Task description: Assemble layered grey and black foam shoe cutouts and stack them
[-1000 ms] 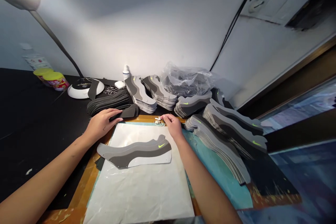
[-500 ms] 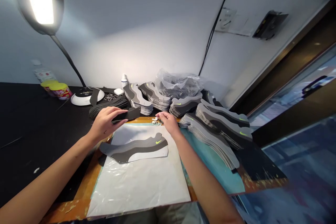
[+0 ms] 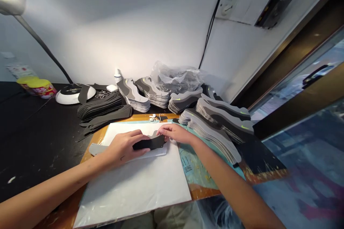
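My left hand (image 3: 128,146) is closed on a dark, curved black piece (image 3: 150,144), thumb below and fingers above. The black piece lies over a grey shoe-upper panel (image 3: 97,149), and most of that panel is hidden by it and by my left hand. At the black piece's right end, my right hand (image 3: 173,133) has its fingers pinched on the upper edge. Beneath both is a white sheet (image 3: 139,186) on the wooden board. Behind the left hand rests a pile of loose black pieces (image 3: 107,116).
Several stacks of grey panels (image 3: 211,136) with yellow-green logos line the back and right. Clear plastic wrap (image 3: 176,77) covers one heap. White earphones (image 3: 153,118) lie behind the sheet. A lamp base (image 3: 67,94), tubs (image 3: 43,88) and a small white bottle (image 3: 117,76) stand farther back.
My left hand has brought the black piece from the pile toward me, over the grey panel. My right hand has moved from near the earphones to the piece's right end. The view has shifted right.
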{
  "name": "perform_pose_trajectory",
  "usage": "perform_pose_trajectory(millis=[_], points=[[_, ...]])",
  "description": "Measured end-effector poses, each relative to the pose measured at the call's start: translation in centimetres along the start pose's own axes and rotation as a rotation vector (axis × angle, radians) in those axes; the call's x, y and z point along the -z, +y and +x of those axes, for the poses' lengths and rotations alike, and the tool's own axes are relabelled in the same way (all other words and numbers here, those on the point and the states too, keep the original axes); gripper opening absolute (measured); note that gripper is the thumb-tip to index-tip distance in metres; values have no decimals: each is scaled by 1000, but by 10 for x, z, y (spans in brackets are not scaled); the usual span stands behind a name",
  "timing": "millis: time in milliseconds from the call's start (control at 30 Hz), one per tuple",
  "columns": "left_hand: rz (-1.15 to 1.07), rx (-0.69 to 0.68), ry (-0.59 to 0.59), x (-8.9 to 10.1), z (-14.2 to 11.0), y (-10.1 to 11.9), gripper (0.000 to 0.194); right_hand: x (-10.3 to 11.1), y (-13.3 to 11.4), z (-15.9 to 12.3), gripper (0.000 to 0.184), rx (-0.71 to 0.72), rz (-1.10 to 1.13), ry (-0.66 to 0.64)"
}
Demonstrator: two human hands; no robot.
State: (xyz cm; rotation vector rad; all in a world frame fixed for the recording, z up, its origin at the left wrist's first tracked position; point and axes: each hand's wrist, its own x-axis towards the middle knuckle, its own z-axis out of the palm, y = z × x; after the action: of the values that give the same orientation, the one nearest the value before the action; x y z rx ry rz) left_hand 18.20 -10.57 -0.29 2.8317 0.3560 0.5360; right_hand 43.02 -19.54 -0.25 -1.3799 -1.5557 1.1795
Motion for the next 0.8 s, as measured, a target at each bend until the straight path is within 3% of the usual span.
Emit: perform_pose_trajectory(millis=[233, 400, 800], points=[[-206, 72, -147, -9, -7, 5, 31, 1, 14, -2, 15, 35, -55, -97], [-121, 22, -127, -17, -12, 1, 35, -1, 13, -5, 11, 26, -76, -36], [-43, -102, -47, -23, -15, -4, 37, 1, 17, -6, 6, 76, -140, -52]])
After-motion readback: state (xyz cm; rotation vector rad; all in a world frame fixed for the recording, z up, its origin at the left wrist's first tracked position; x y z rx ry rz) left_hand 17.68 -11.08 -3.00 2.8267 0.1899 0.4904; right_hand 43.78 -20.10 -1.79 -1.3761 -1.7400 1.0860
